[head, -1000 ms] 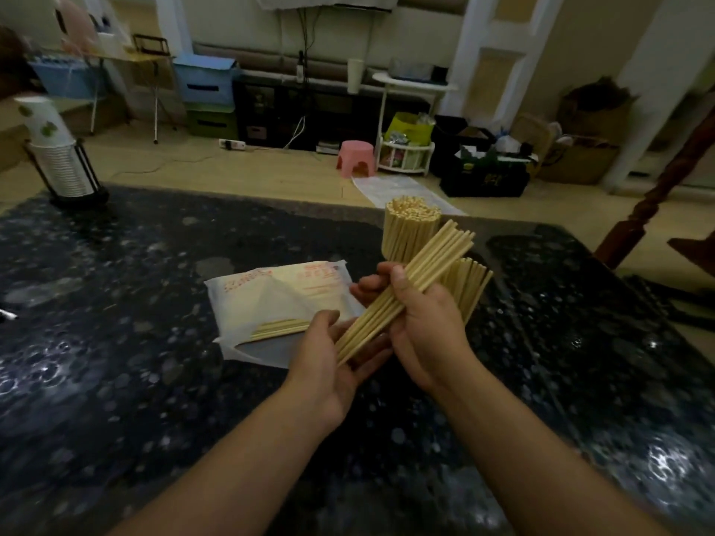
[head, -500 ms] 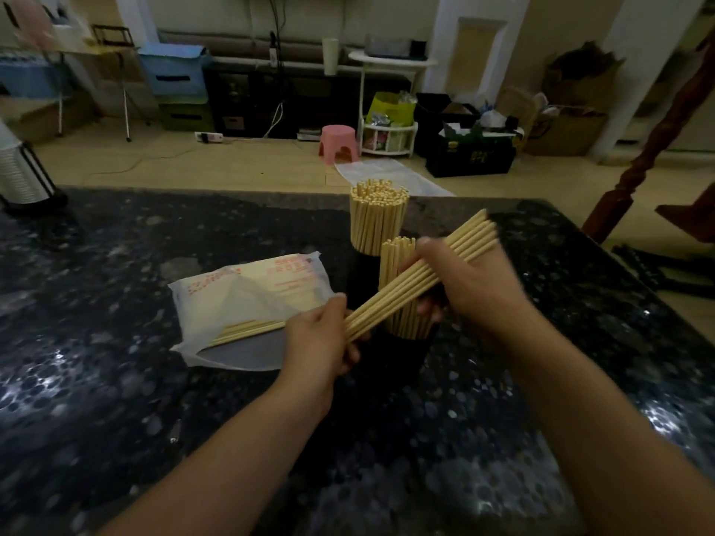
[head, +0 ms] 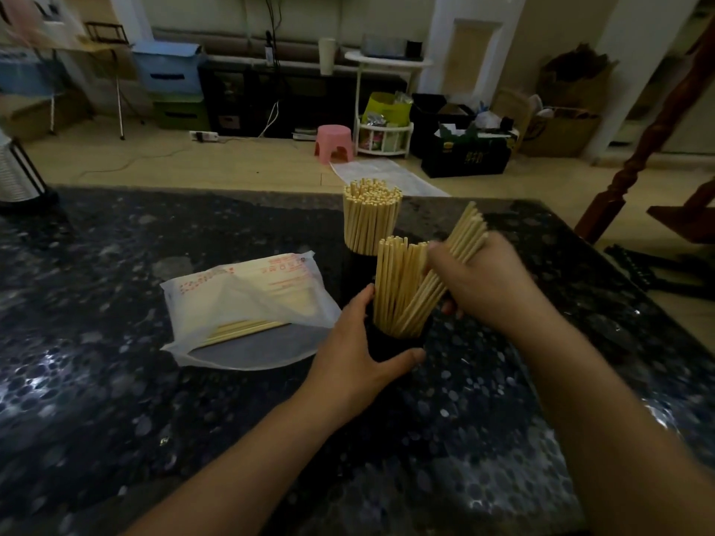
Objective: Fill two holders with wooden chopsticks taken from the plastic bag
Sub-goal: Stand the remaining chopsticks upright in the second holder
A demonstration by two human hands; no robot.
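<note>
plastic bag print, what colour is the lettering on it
Red-orange lettering on the whitish, see-through plastic bag, clearest in the head view.

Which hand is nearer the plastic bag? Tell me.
Left. The left hand grips the near holder just right of the bag; the right hand holds chopsticks beyond that holder.

A dark, speckled stone table (head: 116, 400) with a glossy top carries everything. Near its middle stands a black cylindrical holder (head: 390, 344) packed with upright pale wooden chopsticks (head: 394, 280). Just behind that holder stands a second holder, its body hidden, crammed with chopsticks (head: 369, 220). Left of the near holder lies a flat translucent white plastic bag with red print (head: 247, 299), a few chopsticks inside. Far to the holder's left, at the table's back edge, sits a black wire stand (head: 27, 176).
</note>
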